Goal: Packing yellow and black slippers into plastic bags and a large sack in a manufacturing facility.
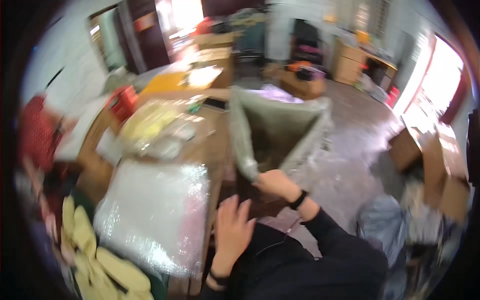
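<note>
A large grey-green sack (pixel 243 135) stands beside the table with its mouth gaping; its inside is dark and I cannot make out what is in it. My right hand (pixel 278 184) is closed on the near edge of the sack's rim. My left hand (pixel 233 227) hangs by the table's edge with its fingers apart and nothing in it. Left of it, a stack of clear plastic-wrapped sheets or bags (pixel 150 215) lies on the table (pixel 215 165). Blur hides finer detail.
Clear packages with yellow contents (pixel 152 122), a dark phone (pixel 215 104) and a red bag (pixel 121 102) lie farther along the table. Yellow cloth pieces (pixel 87 240) hang at lower left. A person in red (pixel 37 132) is at far left. Cardboard boxes (pixel 435 160) stand right.
</note>
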A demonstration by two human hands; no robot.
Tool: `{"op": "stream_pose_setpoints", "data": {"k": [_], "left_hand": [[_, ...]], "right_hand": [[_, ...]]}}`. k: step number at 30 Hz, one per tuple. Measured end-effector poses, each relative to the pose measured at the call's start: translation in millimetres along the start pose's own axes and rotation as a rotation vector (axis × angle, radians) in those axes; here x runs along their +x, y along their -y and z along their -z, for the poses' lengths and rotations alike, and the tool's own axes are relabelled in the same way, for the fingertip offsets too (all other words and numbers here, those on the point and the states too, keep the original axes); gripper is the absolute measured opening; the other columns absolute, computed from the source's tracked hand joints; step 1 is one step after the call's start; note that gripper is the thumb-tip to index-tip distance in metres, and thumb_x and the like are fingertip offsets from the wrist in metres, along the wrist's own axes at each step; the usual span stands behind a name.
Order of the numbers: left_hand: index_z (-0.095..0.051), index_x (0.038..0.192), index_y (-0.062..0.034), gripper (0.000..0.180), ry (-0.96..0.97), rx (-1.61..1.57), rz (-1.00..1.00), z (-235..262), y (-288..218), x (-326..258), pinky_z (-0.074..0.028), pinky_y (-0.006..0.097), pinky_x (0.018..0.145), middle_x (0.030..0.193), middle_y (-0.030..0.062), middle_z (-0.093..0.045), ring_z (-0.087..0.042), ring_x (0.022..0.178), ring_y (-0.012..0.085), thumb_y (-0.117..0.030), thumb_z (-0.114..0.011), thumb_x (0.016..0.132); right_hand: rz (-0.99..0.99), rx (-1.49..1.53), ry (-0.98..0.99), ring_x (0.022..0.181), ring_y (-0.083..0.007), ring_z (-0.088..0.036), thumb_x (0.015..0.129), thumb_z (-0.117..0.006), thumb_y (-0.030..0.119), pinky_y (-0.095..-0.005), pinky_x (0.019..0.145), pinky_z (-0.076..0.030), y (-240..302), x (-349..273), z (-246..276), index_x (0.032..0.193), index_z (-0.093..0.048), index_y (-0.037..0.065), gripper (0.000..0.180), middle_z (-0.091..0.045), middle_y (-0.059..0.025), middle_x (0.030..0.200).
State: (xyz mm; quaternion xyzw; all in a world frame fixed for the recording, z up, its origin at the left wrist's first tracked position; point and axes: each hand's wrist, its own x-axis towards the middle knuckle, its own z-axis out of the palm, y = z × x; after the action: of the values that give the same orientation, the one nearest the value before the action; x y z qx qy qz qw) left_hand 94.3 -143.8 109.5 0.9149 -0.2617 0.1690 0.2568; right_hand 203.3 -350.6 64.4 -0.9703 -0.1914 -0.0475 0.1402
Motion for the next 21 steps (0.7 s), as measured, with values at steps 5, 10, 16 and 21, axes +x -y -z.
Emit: {"op": "stream_pose_setpoints", "data": {"k": [5,10,16,21], "left_hand": [[-0.052,0.124,-0.0013,0.046,-0.123,-0.411,-0.237,-76.9,9.2,84.1,-0.037,0.044,0.101,0.127,0.0211,-0.052,-0.048,0.12,0.0371,-0.029,-0.06,0.088],[-0.057,0.123,-0.0052,0.052,0.376,-0.494,0.118,-110.4,28.7,106.9,-0.037,0.044,0.101,0.11,0.0225,-0.063,-0.056,0.11,0.0385,-0.046,-0.038,0.096],[-0.072,0.095,-0.015,0.048,0.364,0.001,0.012,-193.2,76.6,64.0,-0.039,0.04,0.087,0.086,0.0084,-0.069,-0.064,0.087,0.0284,-0.054,-0.044,0.088],[-0.069,0.075,-0.0075,0.021,0.121,0.177,-0.112,-215.9,45.9,47.3,-0.036,0.043,0.098,0.077,0.0147,-0.066,-0.061,0.086,0.0303,-0.022,-0.055,0.084]], "right_hand": [[0.333,0.146,-0.02,0.079,-0.0342,-0.065,0.082,-0.063,0.037,-0.0443,0.067,-0.051,-25.0,0.5,-23.8,0.085,-0.066,0.008,0.029,-0.067,-0.0154,0.081],[0.327,0.21,0.094,0.087,-0.0387,-0.062,0.08,-0.062,0.022,-0.0455,0.077,-0.049,22.4,-19.5,28.5,0.103,-0.065,0.005,0.028,-0.066,-0.0197,0.095],[0.372,0.29,0.613,0.097,-0.0351,-0.063,0.085,-0.064,0.034,-0.042,0.083,-0.048,9.7,8.4,67.2,0.123,-0.058,0.012,0.045,-0.065,-0.0198,0.106],[0.623,0.091,-0.042,0.135,-0.0386,-0.03,0.072,-0.075,0.037,-0.0488,0.11,-0.025,115.7,104.7,98.1,0.145,-0.034,0.016,0.087,-0.032,-0.0171,0.147]]}}
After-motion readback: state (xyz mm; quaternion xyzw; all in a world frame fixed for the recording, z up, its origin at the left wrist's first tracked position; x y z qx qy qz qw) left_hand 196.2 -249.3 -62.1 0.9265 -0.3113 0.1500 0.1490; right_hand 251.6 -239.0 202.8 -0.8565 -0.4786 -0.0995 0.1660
